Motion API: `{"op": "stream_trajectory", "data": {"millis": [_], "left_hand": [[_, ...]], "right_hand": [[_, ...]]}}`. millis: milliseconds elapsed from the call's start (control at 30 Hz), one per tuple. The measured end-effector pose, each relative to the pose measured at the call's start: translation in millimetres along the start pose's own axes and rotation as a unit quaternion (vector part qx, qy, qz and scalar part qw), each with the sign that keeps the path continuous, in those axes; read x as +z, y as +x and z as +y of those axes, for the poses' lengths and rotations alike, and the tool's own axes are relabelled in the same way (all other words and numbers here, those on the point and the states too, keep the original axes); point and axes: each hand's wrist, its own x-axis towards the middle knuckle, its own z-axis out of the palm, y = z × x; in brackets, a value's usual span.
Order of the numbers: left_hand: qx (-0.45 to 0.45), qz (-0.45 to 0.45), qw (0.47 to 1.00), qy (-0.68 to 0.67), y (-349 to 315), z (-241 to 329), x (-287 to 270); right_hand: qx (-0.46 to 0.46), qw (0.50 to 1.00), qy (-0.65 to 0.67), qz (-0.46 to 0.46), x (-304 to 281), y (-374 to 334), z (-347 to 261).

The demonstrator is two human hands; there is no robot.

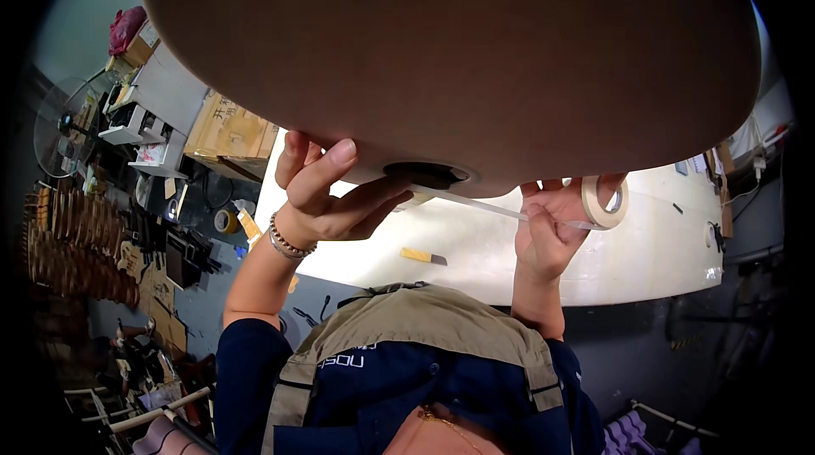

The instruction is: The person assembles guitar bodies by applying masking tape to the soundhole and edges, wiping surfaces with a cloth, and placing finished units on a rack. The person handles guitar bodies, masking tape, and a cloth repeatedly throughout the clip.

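Note:
Above my hands a large brown rounded body (458, 56) fills the upper view, with a dark oval opening (424, 173) near its lower edge. My left hand (335, 192) is beside that opening, some fingers raised against the brown edge, others reaching to the end of a pale tape strip (475, 203). The strip runs taut to the right. At its other end my right hand (552, 230) holds a roll of masking tape (604, 203), the fingers through and around it and the thumb by the strip. The brown body hides some fingertips.
Below my hands lies a white worktable (484, 264) with a small yellow block (416, 255) on it. Left are a cardboard box (231, 134), a fan (68, 122), a yellow tape roll (226, 221) and stacked wooden pieces (81, 234).

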Motion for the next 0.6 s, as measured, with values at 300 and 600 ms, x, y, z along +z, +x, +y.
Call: {"op": "stream_trajectory", "data": {"millis": [300, 600], "left_hand": [[0.024, 0.021, 0.999, 0.017, 1, -2, 0], [0.037, -0.067, 0.993, -0.093, 2, 11, -9]], "right_hand": [[-0.013, 0.995, 0.056, 0.076, 24, -3, -6], [-0.105, 0.971, -0.134, -0.168, -18, 4, -2]]}}
